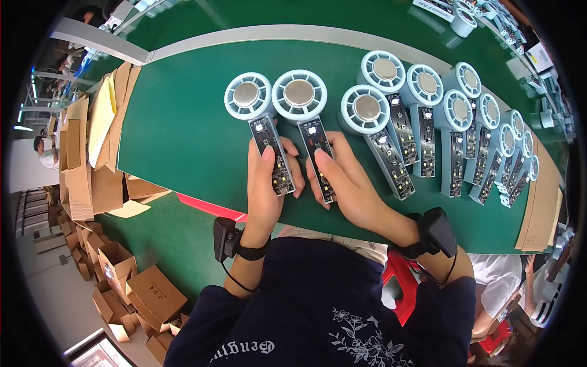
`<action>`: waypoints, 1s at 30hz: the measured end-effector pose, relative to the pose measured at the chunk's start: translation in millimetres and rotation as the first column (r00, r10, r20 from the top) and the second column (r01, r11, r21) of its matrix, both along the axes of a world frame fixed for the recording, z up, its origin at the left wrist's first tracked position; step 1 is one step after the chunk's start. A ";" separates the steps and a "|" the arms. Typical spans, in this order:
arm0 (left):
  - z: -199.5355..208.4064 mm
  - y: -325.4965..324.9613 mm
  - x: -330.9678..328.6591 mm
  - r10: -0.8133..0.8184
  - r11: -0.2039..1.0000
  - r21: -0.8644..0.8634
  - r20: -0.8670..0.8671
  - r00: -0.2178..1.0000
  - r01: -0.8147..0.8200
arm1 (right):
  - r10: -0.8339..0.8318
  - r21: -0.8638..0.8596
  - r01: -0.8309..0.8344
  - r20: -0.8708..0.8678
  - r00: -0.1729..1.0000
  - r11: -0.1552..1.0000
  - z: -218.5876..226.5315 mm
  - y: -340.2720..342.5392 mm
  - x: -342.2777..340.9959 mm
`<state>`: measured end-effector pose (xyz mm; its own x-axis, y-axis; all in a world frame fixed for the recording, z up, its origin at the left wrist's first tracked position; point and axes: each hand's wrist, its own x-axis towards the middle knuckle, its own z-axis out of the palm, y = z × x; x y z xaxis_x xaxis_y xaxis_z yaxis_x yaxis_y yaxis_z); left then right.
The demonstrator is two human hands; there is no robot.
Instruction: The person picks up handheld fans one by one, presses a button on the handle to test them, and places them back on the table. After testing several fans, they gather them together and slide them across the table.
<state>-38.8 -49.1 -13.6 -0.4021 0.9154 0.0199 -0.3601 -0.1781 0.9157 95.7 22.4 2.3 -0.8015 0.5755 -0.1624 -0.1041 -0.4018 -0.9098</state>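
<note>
In each hand I hold a light-blue handheld fan whose handle is uncovered, showing a black circuit board. My left hand [266, 174] wraps the handle of the left fan [247, 95], thumb on its board. My right hand [342, 177] grips the right fan [299, 95] the same way. Both fans point away from me, their round heads side by side with silver discs in the centre. To the right of my right hand lies another such fan [365, 109], the nearest of several in a spread group.
The fans rest on a green table [177, 122] with a pale raised edge [257, 35] at the back. Cardboard [76, 153] stands off the left end, and open boxes [156, 293] sit on the floor. A person [498, 275] sits at the right beyond a red stool [400, 293].
</note>
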 end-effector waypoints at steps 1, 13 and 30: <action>0.3 -0.1 0.2 0.000 1.000 -0.002 -0.002 1.000 0.000 | 0.000 -0.008 0.000 -0.011 1.000 1.000 -0.3 -0.1 0.2; 0.6 -1.0 1.0 -0.006 0.998 0.060 0.000 1.000 0.006 | -0.015 -0.005 0.015 -0.011 1.000 1.000 0.8 1.5 0.5; 5.7 -0.9 1.3 -0.013 1.000 0.021 -0.007 1.000 0.013 | -0.021 0.065 0.024 -0.048 0.999 0.998 0.2 -1.1 -2.2</action>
<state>-37.5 -50.0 -7.9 -0.3898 0.9199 0.0421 -0.3559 -0.1927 0.9144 93.5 21.3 2.5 -0.7944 0.6014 -0.0858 -0.1563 -0.3388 -0.9278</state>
